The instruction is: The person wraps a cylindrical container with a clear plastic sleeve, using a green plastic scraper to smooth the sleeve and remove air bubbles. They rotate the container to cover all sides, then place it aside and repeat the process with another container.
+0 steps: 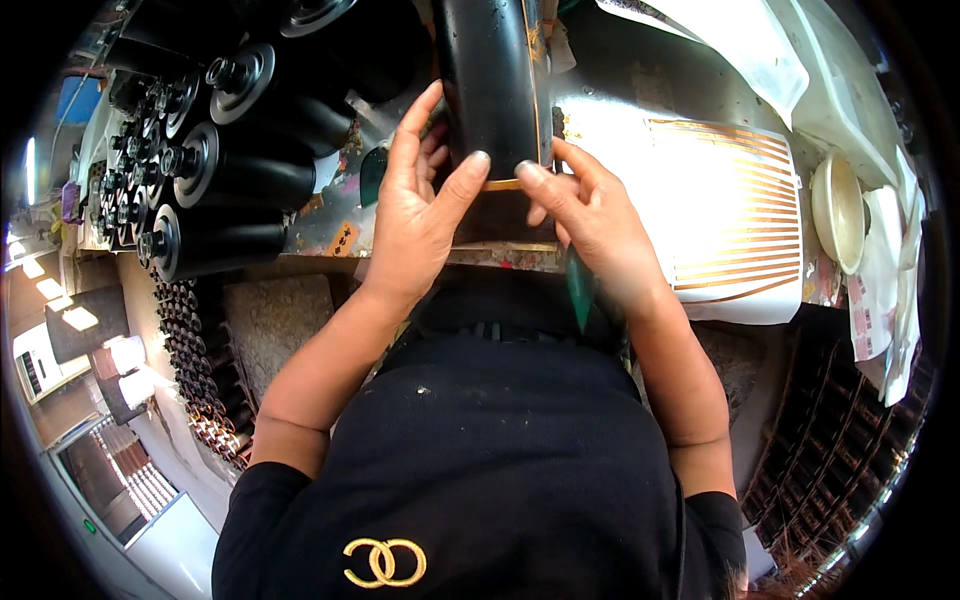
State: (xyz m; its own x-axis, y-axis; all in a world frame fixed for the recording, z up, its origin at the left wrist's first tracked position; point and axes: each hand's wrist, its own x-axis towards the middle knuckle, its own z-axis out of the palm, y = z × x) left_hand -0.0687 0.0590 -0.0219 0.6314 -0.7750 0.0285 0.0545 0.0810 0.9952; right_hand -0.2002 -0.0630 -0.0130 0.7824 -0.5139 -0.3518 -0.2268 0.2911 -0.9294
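Note:
A glossy black cylinder lies lengthwise before me, pointing away, with a thin gold line down its right side and a gold strip along its near rim. My left hand cups its left side, fingers along the wall and thumb by the near rim. On the other side, my right hand has its thumb at the rim's right corner and its fingers curled behind. Below those fingers hangs a green pointed blade-like piece; whether the hand holds it cannot be seen.
Several black cylinders with knobbed ends are stacked at the left. On the right, a white sheet bears rows of gold strips. Beside it are a pale oval bowl and translucent plastic sheeting. Dark racks stand below the bench.

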